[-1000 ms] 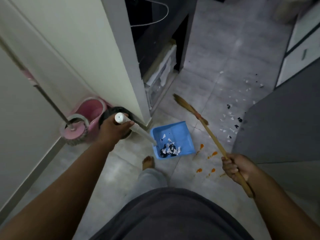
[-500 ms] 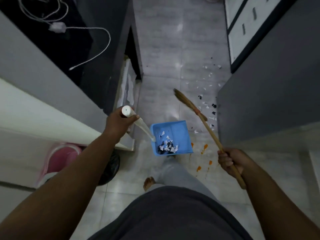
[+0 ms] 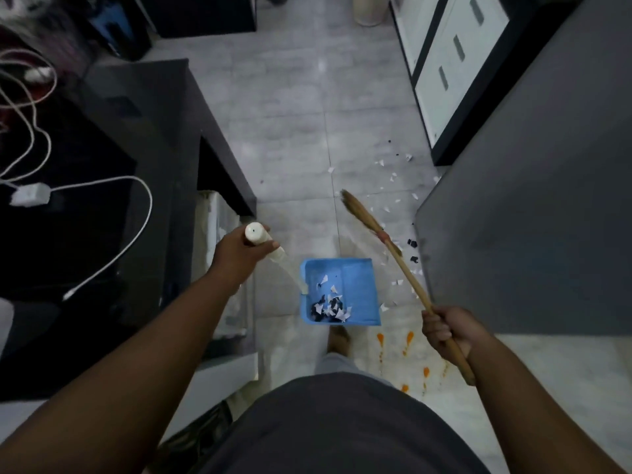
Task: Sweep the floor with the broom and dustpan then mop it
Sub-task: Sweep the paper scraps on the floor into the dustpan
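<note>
The left hand [image 3: 239, 251] is curled round the top of the white handle [image 3: 254, 233], at ten o'clock from the blue dustpan [image 3: 355, 285]. The pan hangs low ahead of the foot, with paper scraps [image 3: 330, 307] heaped at its near end (black and white bits). The right hand [image 3: 444, 328] is fisted round the broom [image 3: 403, 265], bristles out at one o'clock from the pan. Loose scraps [image 3: 393, 179] dot the tiles [image 3: 294, 148] beyond the bristles at one o'clock, and orange spots [image 3: 408, 336] lie at five o'clock.

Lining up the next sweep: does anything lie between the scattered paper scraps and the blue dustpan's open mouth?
Nothing visible does. Only bare tile floor separates the white and black paper scraps from the blue plastic dustpan; the wooden-handled straw broom slants across that stretch.
</note>
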A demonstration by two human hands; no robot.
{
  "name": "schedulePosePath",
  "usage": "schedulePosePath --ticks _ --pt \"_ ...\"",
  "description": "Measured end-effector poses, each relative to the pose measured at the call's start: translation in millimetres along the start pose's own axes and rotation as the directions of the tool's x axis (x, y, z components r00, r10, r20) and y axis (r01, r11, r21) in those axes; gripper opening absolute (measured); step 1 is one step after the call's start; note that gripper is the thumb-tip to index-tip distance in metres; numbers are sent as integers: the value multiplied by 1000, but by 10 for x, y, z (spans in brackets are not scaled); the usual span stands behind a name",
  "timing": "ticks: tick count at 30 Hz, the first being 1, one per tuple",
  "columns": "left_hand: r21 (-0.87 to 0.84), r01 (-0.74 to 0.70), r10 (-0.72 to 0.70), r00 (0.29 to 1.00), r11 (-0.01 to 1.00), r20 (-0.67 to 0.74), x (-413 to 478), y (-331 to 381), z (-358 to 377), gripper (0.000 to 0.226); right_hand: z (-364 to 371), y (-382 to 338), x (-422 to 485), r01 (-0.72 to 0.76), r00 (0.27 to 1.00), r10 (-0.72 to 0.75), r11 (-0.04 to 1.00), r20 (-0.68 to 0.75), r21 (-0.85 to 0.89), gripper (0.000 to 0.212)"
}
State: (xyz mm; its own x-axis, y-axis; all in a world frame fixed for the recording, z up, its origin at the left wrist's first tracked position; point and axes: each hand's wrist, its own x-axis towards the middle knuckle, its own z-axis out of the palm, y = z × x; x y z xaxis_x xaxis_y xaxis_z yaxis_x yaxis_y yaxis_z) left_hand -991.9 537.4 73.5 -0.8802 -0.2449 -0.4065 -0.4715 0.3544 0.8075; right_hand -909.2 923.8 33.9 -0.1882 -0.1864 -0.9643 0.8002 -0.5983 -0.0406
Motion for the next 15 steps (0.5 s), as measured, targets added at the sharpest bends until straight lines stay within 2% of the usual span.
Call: schedulePosePath --ticks 5,11,15 --pt "-22 -21 22 1000 1000 8 612 295 222 31 315 -673 50 -8 1000 8 1000 -4 -19 39" --pt "-95 -50 58 995 994 86 1473 620 398 28 648 -1116 172 1 1000 -4 994 23 110 42" --pt "-14 -104 105 976 994 190 2204 989 577 29 917 -1358 257 46 999 -41 983 -30 179 39"
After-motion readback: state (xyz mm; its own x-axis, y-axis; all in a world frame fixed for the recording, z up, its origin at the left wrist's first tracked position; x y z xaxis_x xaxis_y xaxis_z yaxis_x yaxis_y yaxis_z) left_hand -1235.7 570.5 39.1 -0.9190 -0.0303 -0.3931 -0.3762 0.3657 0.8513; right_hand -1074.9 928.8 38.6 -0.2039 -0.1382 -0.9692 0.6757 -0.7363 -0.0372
